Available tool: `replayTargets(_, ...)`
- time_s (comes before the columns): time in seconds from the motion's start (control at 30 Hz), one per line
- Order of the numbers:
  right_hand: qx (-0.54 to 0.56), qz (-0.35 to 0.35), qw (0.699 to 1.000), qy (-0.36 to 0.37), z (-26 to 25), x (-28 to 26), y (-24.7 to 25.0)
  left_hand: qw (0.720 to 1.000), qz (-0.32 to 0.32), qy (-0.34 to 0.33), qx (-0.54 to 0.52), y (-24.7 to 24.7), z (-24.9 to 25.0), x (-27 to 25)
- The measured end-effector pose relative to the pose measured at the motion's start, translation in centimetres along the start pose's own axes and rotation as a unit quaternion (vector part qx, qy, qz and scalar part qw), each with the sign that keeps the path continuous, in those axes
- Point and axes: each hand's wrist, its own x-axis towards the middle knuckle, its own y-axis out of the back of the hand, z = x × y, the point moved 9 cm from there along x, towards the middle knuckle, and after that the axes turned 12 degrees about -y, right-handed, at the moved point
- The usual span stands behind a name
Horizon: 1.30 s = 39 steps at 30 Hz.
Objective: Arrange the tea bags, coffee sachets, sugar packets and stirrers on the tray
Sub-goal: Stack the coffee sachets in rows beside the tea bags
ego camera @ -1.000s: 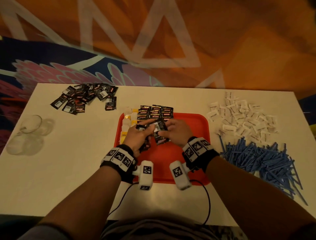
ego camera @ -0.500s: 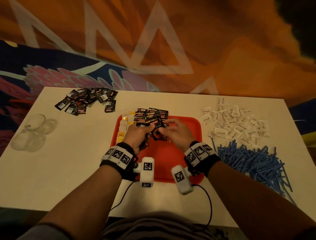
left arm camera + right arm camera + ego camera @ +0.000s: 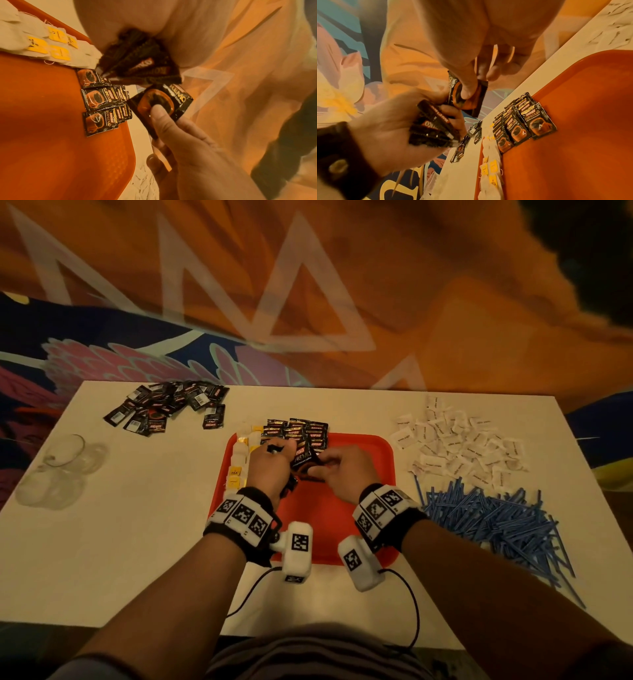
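Over the red tray (image 3: 342,525) my left hand (image 3: 270,465) grips a fanned bunch of black coffee sachets (image 3: 137,65) (image 3: 433,129). My right hand (image 3: 342,470) pinches a single coffee sachet (image 3: 303,457) (image 3: 161,102) (image 3: 467,97) between thumb and fingers, just right of the bunch. Rows of coffee sachets (image 3: 296,431) (image 3: 520,121) overlap along the tray's far edge. Tea bags (image 3: 239,460) (image 3: 42,44) with yellow tags line the tray's left edge.
More black coffee sachets (image 3: 168,407) lie loose at the table's far left. White sugar packets (image 3: 459,443) are heaped at the far right, with a pile of blue stirrers (image 3: 493,522) in front. Clear glass cups (image 3: 58,467) stand at the left edge.
Both hands have shifted a little toward the tray's far edge. The single sachet in my right hand has turned so its printed face shows, drawn apart from the bunch.
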Motion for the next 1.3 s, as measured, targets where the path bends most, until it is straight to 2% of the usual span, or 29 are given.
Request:
replayTargets(0.17, 0.008, 0.001, 0.999, -0.040, 1.3, 0.7, -0.1, 0.999, -0.042, -0.005, -0.014, 0.1, 0.0, 0.2)
replayTargets(0.37, -0.001, 0.008, 0.999, -0.032, 0.8, 1.1, -1.9, 1.000, -0.017, -0.001, -0.008, 2.0, -0.7, 1.4)
replayTargets(0.6, -0.066, -0.003, 0.990, -0.121, 3.0, 3.8, -6.7, 0.993, 0.013, 0.115, -0.010, 8.5, -4.3, 2.8)
replayTargets(0.77, -0.107, 0.019, 0.976, -0.190, 4.2, 6.5, -9.7, 0.986, 0.019, 0.165, -0.002, 13.5, -6.8, 3.9)
replayTargets(1.0, -0.115, 0.023, 0.960, -0.255, 4.7, 9.9, -12.5, 0.980, 0.000, 0.196, -0.009, 17.2, -8.6, 5.2)
replayTargets(1.23, -0.160, 0.027, 0.953, -0.258, 4.5, 10.9, -13.6, 0.976, -0.002, 0.216, -0.007, 18.6, -9.4, 6.4)
replayTargets(1.3, -0.137, 0.027, 0.955, -0.261, 4.6, 11.0, -14.1, 0.977, -0.003, 0.214, -0.014, 18.6, -9.3, 6.8)
